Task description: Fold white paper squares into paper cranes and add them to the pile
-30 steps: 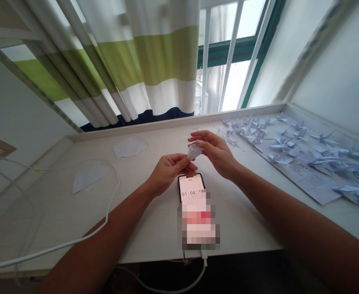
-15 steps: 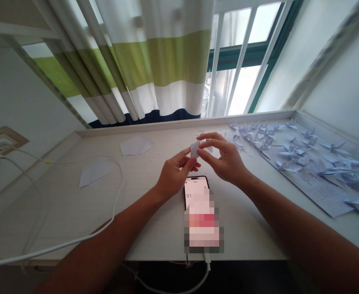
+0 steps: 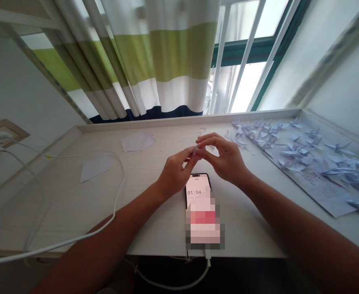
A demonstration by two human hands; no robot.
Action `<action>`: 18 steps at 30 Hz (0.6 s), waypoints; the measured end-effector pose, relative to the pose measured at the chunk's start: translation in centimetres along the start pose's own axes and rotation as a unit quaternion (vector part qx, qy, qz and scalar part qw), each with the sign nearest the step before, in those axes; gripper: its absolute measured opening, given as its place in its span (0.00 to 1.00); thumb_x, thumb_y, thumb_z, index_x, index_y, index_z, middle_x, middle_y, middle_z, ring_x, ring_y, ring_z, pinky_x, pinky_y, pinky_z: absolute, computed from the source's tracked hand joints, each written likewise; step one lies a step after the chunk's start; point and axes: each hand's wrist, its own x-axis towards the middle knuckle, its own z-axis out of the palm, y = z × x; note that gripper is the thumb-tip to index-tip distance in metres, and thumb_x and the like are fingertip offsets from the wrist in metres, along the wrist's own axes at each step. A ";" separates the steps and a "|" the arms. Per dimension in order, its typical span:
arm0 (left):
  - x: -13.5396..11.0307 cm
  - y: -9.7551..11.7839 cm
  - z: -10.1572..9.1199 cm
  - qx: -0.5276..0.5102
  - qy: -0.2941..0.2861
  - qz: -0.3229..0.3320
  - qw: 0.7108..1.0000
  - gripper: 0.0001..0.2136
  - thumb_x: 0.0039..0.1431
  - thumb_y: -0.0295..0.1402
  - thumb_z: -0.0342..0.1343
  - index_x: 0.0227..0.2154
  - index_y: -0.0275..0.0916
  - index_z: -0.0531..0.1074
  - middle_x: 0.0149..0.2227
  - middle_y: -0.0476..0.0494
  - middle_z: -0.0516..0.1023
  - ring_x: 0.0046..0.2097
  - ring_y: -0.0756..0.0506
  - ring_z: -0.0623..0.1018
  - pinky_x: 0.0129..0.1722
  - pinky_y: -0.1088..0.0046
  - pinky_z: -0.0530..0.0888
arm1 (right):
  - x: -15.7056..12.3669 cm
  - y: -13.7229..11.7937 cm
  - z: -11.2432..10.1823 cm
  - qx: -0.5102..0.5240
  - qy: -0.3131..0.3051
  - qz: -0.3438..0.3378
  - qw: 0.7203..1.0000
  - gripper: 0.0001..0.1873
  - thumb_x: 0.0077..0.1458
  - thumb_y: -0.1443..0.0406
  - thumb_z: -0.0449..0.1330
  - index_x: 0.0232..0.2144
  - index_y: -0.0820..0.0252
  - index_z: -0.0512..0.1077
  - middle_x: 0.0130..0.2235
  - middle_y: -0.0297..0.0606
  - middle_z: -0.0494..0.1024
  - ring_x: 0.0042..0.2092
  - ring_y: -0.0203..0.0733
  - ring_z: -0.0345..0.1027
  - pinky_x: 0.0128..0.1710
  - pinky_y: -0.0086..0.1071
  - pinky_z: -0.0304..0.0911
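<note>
Between my two hands is a small folded piece of white paper (image 3: 195,150), mostly covered by fingers and seen nearly edge-on. My left hand (image 3: 179,165) pinches it from the left between thumb and fingers. From the right, my right hand (image 3: 224,155) grips it with thumb and fingertips, its fingers arched over. Just below the hands lies a phone (image 3: 197,185) showing 01:04, its lower screen blurred out. Many folded paper cranes (image 3: 292,149) lie to the right of my right hand, some on a printed sheet (image 3: 317,192).
White paper sheets lie on the desk (image 3: 154,220) at left: a stack (image 3: 138,141) and a single piece (image 3: 95,168). A white cable (image 3: 116,200) loops across my left forearm. Another cable (image 3: 208,257) plugs into the phone. Small paper scraps (image 3: 201,130) lie behind my hands.
The folded paper has turned from showing its face to nearly edge-on, and my fingers have closed in around it. The view has shifted slightly.
</note>
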 end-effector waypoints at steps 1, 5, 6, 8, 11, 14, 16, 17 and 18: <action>0.0 0.0 0.0 -0.004 -0.012 -0.002 1.000 0.13 0.71 0.38 0.53 0.51 0.39 0.78 0.46 0.40 0.84 0.48 0.41 0.83 0.51 0.63 0.78 | 0.0 0.0 0.0 -0.002 -0.002 -0.004 1.000 0.03 0.60 0.61 0.69 0.36 0.52 0.79 0.44 0.40 0.80 0.50 0.49 0.75 0.53 0.48 0.71; 0.0 -0.5 0.0 -0.035 -0.027 -0.030 0.999 0.12 0.70 0.38 0.55 0.49 0.39 0.78 0.42 0.40 0.84 0.44 0.42 0.83 0.47 0.64 0.80 | 0.0 0.0 -0.2 -0.005 -0.017 -0.004 1.000 0.03 0.59 0.62 0.69 0.34 0.52 0.79 0.41 0.38 0.81 0.46 0.47 0.76 0.49 0.48 0.72; 0.0 -0.7 0.0 -0.044 -0.026 -0.038 0.998 0.12 0.69 0.39 0.56 0.49 0.39 0.79 0.41 0.41 0.84 0.44 0.42 0.84 0.46 0.64 0.80 | 0.0 0.0 -0.3 -0.011 -0.020 -0.003 1.000 0.03 0.59 0.62 0.69 0.33 0.52 0.79 0.40 0.37 0.81 0.44 0.47 0.76 0.47 0.47 0.73; 0.0 -1.1 0.0 -0.060 -0.026 -0.050 0.997 0.12 0.68 0.40 0.58 0.47 0.39 0.79 0.40 0.41 0.85 0.42 0.43 0.84 0.46 0.64 0.80 | 0.1 -0.1 -0.3 -0.024 -0.025 -0.004 0.999 0.03 0.60 0.62 0.68 0.32 0.52 0.79 0.39 0.36 0.82 0.42 0.46 0.76 0.45 0.46 0.73; 0.0 -1.4 0.0 -0.074 -0.026 -0.053 0.996 0.12 0.68 0.40 0.58 0.44 0.39 0.80 0.41 0.42 0.85 0.41 0.44 0.85 0.47 0.65 0.81 | 0.1 -0.2 -0.3 -0.034 -0.028 -0.008 0.999 0.04 0.59 0.63 0.68 0.31 0.52 0.79 0.38 0.36 0.82 0.40 0.45 0.76 0.43 0.45 0.73; 0.0 -1.3 0.1 -0.079 -0.025 -0.055 0.995 0.11 0.68 0.40 0.59 0.44 0.38 0.80 0.41 0.41 0.85 0.41 0.44 0.85 0.47 0.65 0.81 | 0.1 -0.1 -0.3 -0.023 -0.026 -0.004 0.999 0.04 0.59 0.63 0.68 0.31 0.53 0.79 0.37 0.36 0.82 0.40 0.44 0.76 0.43 0.44 0.73; 0.0 -1.3 0.0 -0.081 -0.029 -0.060 0.994 0.11 0.67 0.39 0.59 0.44 0.38 0.80 0.41 0.41 0.85 0.40 0.44 0.85 0.46 0.65 0.81 | 0.0 0.0 -0.3 -0.009 -0.018 0.015 1.000 0.04 0.58 0.62 0.69 0.32 0.54 0.78 0.36 0.36 0.82 0.39 0.45 0.76 0.43 0.45 0.73; 0.0 -1.2 0.0 -0.083 -0.031 -0.063 0.994 0.11 0.67 0.39 0.59 0.45 0.38 0.80 0.40 0.41 0.85 0.40 0.44 0.85 0.45 0.64 0.81 | 0.0 0.1 -0.3 -0.001 -0.014 0.028 1.000 0.06 0.57 0.61 0.70 0.33 0.54 0.78 0.36 0.36 0.82 0.39 0.45 0.77 0.44 0.45 0.74; 0.0 -1.2 0.0 -0.086 -0.032 -0.065 0.994 0.11 0.67 0.39 0.60 0.45 0.38 0.80 0.40 0.41 0.85 0.40 0.44 0.85 0.45 0.64 0.82 | 0.0 0.1 -0.3 0.007 -0.012 0.039 0.999 0.07 0.56 0.60 0.71 0.33 0.54 0.78 0.36 0.36 0.82 0.39 0.45 0.77 0.44 0.45 0.74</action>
